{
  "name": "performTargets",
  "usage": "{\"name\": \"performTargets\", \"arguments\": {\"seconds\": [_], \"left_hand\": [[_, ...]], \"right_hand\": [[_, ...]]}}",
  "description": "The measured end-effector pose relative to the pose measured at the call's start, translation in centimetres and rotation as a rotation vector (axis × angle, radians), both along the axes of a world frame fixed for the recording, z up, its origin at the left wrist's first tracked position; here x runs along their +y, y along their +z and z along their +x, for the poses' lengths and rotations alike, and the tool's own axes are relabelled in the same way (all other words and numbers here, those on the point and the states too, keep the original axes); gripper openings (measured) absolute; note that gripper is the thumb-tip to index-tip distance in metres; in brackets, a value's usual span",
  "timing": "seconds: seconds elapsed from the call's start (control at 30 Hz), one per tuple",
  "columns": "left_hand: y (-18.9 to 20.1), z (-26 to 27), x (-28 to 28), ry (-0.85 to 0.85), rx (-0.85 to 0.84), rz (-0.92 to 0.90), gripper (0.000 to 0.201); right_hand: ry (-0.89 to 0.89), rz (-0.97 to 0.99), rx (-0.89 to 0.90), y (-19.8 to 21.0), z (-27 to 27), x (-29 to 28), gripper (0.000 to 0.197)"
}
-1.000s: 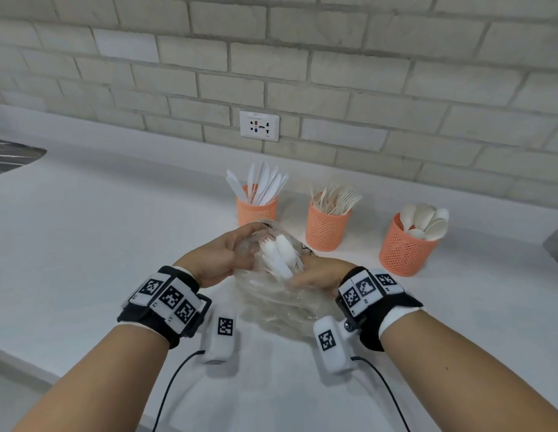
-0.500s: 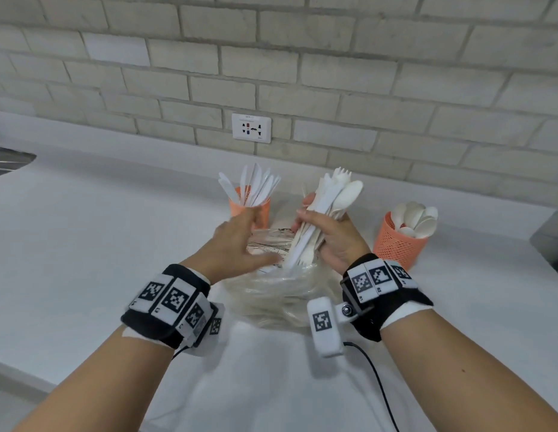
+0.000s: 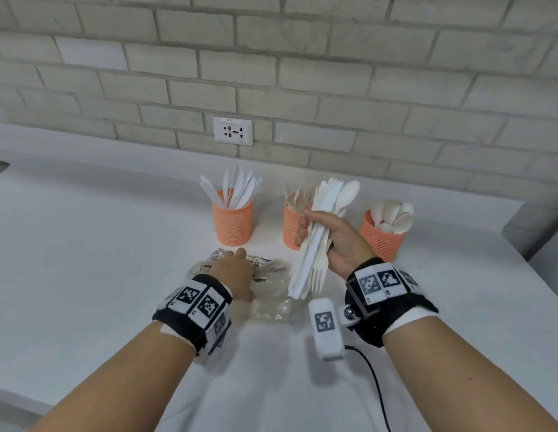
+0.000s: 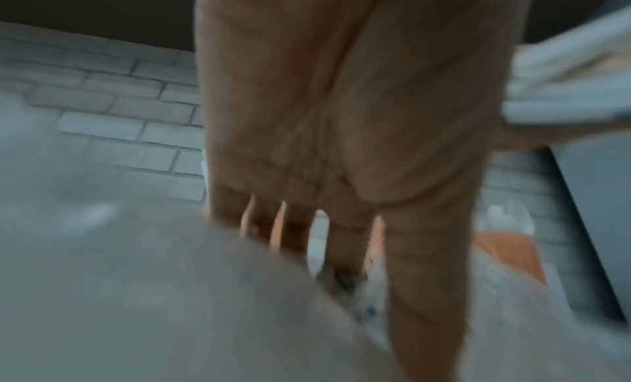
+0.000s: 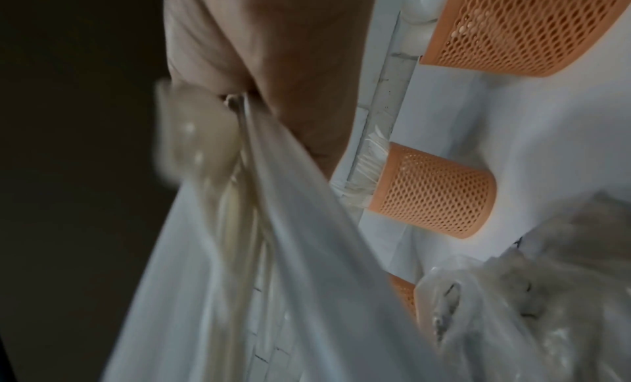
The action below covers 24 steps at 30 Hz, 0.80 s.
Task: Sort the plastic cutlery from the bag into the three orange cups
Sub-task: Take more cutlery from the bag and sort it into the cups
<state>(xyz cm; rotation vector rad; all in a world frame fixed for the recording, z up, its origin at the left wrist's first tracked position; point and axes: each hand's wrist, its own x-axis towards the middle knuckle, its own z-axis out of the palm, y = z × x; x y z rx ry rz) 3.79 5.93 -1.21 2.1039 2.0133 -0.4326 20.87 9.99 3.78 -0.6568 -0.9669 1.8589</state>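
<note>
One mixed bundle [image 3: 318,232] of forks, knives and a spoon sits in your right hand [image 3: 336,241], fingers curled round its middle, held up just in front of the middle cup [image 3: 293,227]. These pieces look light, stiff and slick, so I judge they will slide against each other; keep the squeeze at mid-handle and pluck single pieces by an end. Your left hand [image 3: 232,271] lies flat, fingers straight, pressing the bag [image 3: 271,291] onto the counter [image 3: 84,244]; the bag is thin, soft and crinkly. Knives stand in the left cup [image 3: 232,224], forks in the middle, spoons in the right cup [image 3: 382,241].
</note>
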Motion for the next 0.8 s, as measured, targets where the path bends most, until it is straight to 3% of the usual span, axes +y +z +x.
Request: {"name": "performTargets", "arguments": {"seconds": [0.1,0.17,0.23,0.3,0.4,0.5,0.63,0.8], "left_hand": [[2.2,0.1,-0.4,0.000,-0.271,0.057,0.062],[4.1,0.5,-0.9,0.038,-0.696,0.109,0.077],[5.3,1.1,-1.0,0.048,-1.163,0.020,0.092],[5.0,2.0,-1.0,0.015,-1.488,-0.066,0.088],[4.1,3.1,-0.6,0.175,-1.795,-0.078,0.068],[3.3,3.3,-0.4,0.218,-1.887,-0.191,0.048],[3.0,2.8,-0.6,0.200,-1.806,-0.186,0.016],[2.8,2.6,-0.5,0.276,-1.825,-0.100,0.017]], "right_hand": [[0.021,-0.042,-0.034,-0.5,0.0,-0.3,0.013],[0.043,-0.068,-0.002,-0.7,-0.2,-0.3,0.014],[0.075,-0.064,0.013,-0.6,-0.7,-0.4,0.014],[0.109,-0.008,-0.030,-0.4,-1.4,-0.7,0.014],[0.146,0.071,-0.124,-0.2,-2.3,-1.1,0.014],[0.174,0.145,-0.256,0.1,-2.4,-1.1,0.012],[0.217,0.257,-0.517,0.4,-2.0,-0.6,0.024],[0.098,0.376,-0.792,-0.1,-2.4,-0.3,0.043]]}}
